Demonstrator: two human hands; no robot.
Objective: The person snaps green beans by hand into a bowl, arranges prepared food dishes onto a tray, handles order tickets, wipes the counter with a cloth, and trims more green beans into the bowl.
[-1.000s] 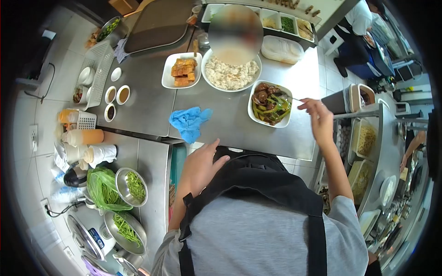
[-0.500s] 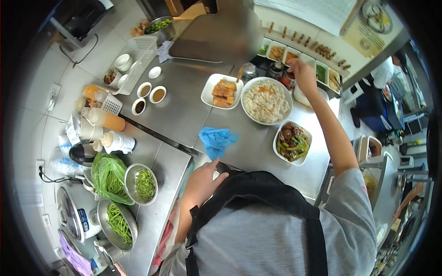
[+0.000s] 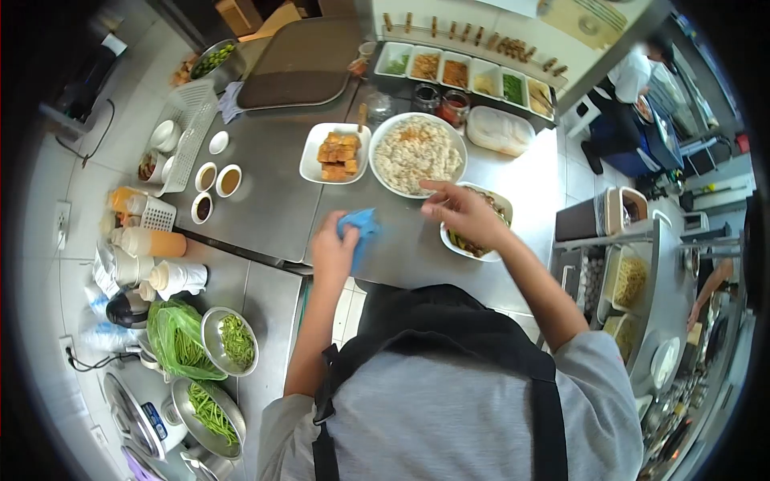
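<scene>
My left hand (image 3: 330, 248) is closed on a crumpled blue cloth (image 3: 362, 224), slightly blurred, above the front of the steel counter (image 3: 277, 236). With fingers apart and nothing visible in them, my right hand (image 3: 469, 215) hovers over a white square dish (image 3: 459, 250) of greens and dark brown pieces, hiding part of it. Just beyond both hands stands a round white bowl (image 3: 463, 154) of pale, rice-like food with orange crumbs on top. Left of that bowl, a white square dish (image 3: 308, 167) holds stacked golden-brown fried pieces.
White topping containers (image 3: 425, 78) line the back, with dark-lidded jars and a lidded plastic tub (image 3: 501, 131) before them. A brown tray (image 3: 297, 56) lies back left. Small sauce cups (image 3: 229, 181), bottles and bowls of green vegetables (image 3: 237, 341) stand left. Other people are at right.
My left hand has reached forward and picked up the blue cloth. My right hand has come back from the topping containers to the dish of greens. The view has shifted.
</scene>
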